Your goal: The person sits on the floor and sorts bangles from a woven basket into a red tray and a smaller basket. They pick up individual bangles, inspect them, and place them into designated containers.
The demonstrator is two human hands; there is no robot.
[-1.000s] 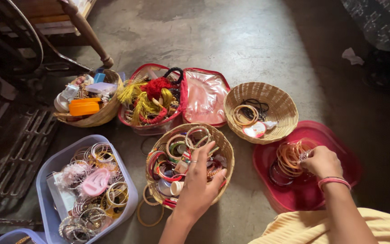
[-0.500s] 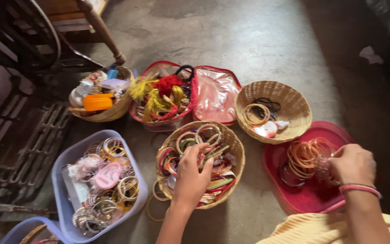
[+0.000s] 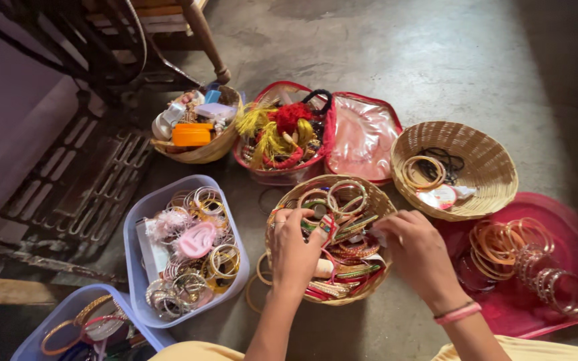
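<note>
Both my hands are in the middle wicker basket (image 3: 371, 194), which is full of mixed coloured bangles (image 3: 349, 247). My left hand (image 3: 294, 253) has its fingers curled down among the bangles on the basket's left side, by a red and white piece (image 3: 326, 227). My right hand (image 3: 420, 257), with a pink bangle (image 3: 458, 313) on its wrist, reaches in from the right. It is blurred, and its fingertips are at the bangles. Whether either hand grips anything is unclear.
A red tray (image 3: 573, 214) at the right holds orange bangles (image 3: 503, 241) and clear ones (image 3: 551, 282). Another wicker basket (image 3: 493, 160), a red pouch (image 3: 362, 134) with tassels, a basket with an orange box (image 3: 190, 136), and two bluish tubs (image 3: 135, 230) (image 3: 53, 314) ring the middle basket. A metal frame (image 3: 81, 190) lies left.
My right hand left the bangles on the red tray and moved left into the middle basket. My left hand dug deeper among the bangles. The view shifted left.
</note>
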